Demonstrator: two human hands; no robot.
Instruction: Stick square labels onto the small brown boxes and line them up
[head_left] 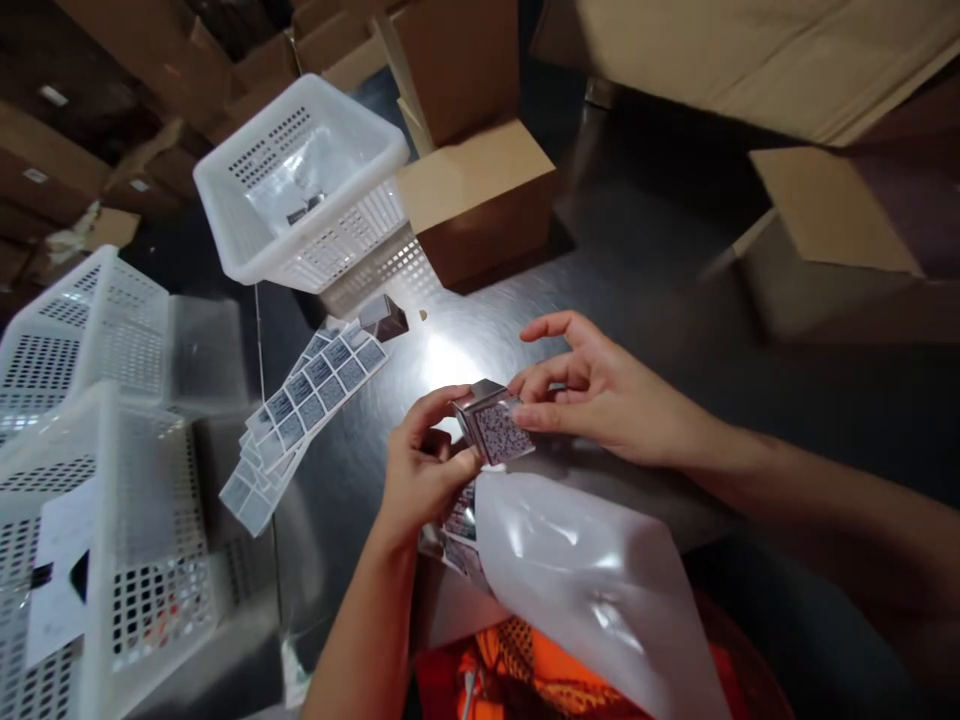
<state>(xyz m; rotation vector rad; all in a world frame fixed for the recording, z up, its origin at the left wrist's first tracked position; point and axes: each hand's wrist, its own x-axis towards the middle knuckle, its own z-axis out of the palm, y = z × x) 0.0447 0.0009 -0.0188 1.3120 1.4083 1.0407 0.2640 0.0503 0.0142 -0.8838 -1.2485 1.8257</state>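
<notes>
My left hand (427, 465) grips a small shiny box (484, 390) between thumb and fingers. On the box's near face is a square speckled label (504, 432). My right hand (581, 390) pinches the box's right edge at the label, thumb and fingertips touching it, with the index finger raised. Below, a white plastic bag (577, 545) lies against my lap, and more labelled small boxes (461, 530) show at its mouth, partly hidden by my left wrist. Fanned sheets of printed labels (315, 395) lie to the left, beside another small box (385, 317).
A white perforated basket (352, 245) stands at the back beside an open cardboard box (487, 220). More white baskets (105, 420) line the left side. At right are an open carton (817, 270) and a large cardboard flap (735, 60). Stacked cartons (45, 160) fill the far left.
</notes>
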